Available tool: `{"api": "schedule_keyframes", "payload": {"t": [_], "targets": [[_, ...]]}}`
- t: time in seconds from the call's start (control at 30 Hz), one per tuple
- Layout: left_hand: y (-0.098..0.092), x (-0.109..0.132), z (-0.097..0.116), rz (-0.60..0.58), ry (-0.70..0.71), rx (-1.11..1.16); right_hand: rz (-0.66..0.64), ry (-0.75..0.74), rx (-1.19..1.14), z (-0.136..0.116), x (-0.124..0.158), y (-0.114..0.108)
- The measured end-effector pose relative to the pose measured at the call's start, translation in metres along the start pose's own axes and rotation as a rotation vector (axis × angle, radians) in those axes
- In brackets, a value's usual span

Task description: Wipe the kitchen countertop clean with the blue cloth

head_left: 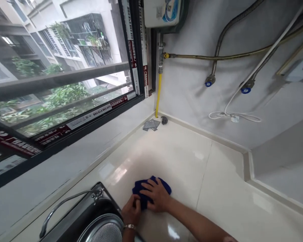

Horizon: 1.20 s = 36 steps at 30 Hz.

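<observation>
Head view: the right hand (158, 195) lies flat on the blue cloth (151, 190) on the worktop (192, 168), beside the sink (91, 218). The left hand (131, 210) pinches its edge. Press flat, wipe slowly.

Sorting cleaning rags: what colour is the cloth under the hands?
Dark blue cloth, head view.

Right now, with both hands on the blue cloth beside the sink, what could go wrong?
1. The left hand sits close to the sink rim and faucet; a wide sweep of the blue cloth might knock knuckles against them.
2. The grey cloth and scrubber lie in the far corner; wiping that way could push them around.
3. The right hand presses on a glossy countertop, possibly slippery.
</observation>
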<state>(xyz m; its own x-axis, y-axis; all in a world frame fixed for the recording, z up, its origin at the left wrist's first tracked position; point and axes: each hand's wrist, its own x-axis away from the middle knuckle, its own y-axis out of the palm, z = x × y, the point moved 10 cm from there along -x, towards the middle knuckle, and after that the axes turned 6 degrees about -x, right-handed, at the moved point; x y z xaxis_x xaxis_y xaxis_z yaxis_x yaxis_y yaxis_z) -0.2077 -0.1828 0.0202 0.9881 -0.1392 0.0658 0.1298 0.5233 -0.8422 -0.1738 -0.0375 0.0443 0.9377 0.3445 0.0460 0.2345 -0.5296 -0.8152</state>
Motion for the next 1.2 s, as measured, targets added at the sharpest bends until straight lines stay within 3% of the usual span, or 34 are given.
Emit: {"api": "schedule_keyframes", "payload": {"t": [0.1, 0.2, 0.27, 0.37, 0.47, 0.57, 0.7, 0.77, 0.83, 0.9, 0.97, 1.07, 1.2], "targets": [[0.006, 0.002, 0.003, -0.028, 0.036, 0.026, -0.037, 0.142, 0.126, 0.062, 0.063, -0.006], [0.015, 0.006, 0.005, -0.058, 0.065, 0.041, 0.104, 0.398, 0.322, 0.141, 0.115, -0.051], [0.020, 0.008, 0.003, -0.054, 0.057, 0.036, 0.243, 0.544, 0.431, 0.181, 0.132, -0.091], [0.027, 0.010, -0.001, -0.050, 0.038, 0.026, 0.413, 0.745, 0.505, 0.215, 0.125, -0.145], [0.033, 0.013, -0.005, -0.062, 0.030, 0.022, 0.477, 0.868, 0.435, 0.226, 0.072, -0.175], [0.037, 0.015, -0.010, -0.077, 0.018, 0.016, 0.461, 0.821, 0.362, 0.214, -0.015, -0.175], [0.037, 0.017, -0.010, -0.102, 0.021, 0.014, 0.360, 0.594, 0.308, 0.165, -0.128, -0.133], [0.034, 0.016, -0.008, -0.098, 0.020, 0.011, 0.289, 0.431, 0.251, 0.126, -0.163, -0.103], [0.029, 0.015, -0.006, -0.079, 0.020, 0.006, 0.217, 0.275, 0.193, 0.087, -0.173, -0.077], [0.023, 0.014, -0.004, -0.052, 0.022, 0.005, 0.144, 0.136, 0.129, 0.054, -0.159, -0.055], [0.015, 0.013, -0.002, -0.021, 0.027, 0.011, 0.076, 0.026, 0.063, 0.032, -0.128, -0.036], [0.005, 0.011, 0.001, 0.020, 0.046, 0.042, 0.002, -0.077, -0.007, 0.016, -0.061, -0.009], [-0.001, 0.007, 0.007, 0.066, 0.035, 0.105, -0.048, -0.151, -0.012, 0.015, 0.047, 0.017]]}}
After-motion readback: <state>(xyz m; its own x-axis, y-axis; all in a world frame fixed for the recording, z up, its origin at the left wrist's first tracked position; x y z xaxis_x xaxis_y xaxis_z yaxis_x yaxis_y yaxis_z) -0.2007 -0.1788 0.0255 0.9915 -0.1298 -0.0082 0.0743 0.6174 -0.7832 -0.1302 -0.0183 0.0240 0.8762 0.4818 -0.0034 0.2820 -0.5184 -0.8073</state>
